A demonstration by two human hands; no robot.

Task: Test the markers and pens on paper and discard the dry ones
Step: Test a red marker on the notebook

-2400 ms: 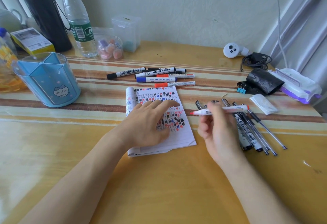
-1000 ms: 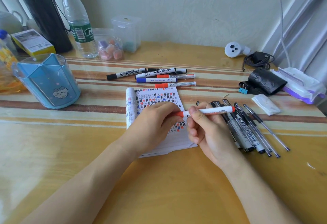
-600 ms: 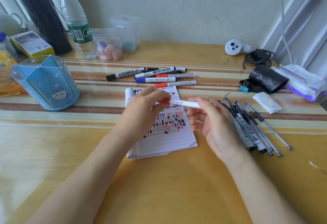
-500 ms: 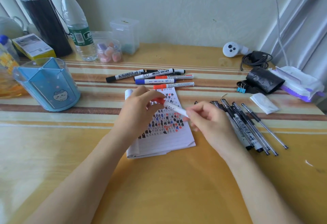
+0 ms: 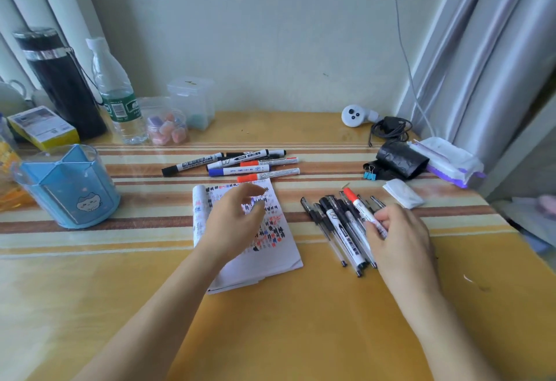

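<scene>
The yellow wooden table (image 5: 270, 335) carries a brown-and-cream striped runner (image 5: 144, 230) across its middle, with a round blue plastic pen holder (image 5: 67, 188) standing at its left end. On the runner lies the white lined notepad (image 5: 270, 260), its upper half crowded with black, red and blue test marks. The left hand (image 5: 234, 224) hovers over that page with fingers loosely bent and thumb near the forefinger. It appears to hold nothing, though it is slightly blurred. The right hand (image 5: 400, 239) has its fingers curled round the rear of the white marker with the red cap (image 5: 359, 209), which slants across the loose bundle of black pens and markers (image 5: 331, 224) just right of the notepad. About 1 second ago both hands held this marker over the page, the left at its red cap. Now the 2 hands are apart and the capped marker has been carried right, onto the bundle. That suggests its test is over and it is being set down. A separate row of capped markers (image 5: 240, 167) lies beyond the notepad. Which group is meant for keeping cannot be told from here.
</scene>
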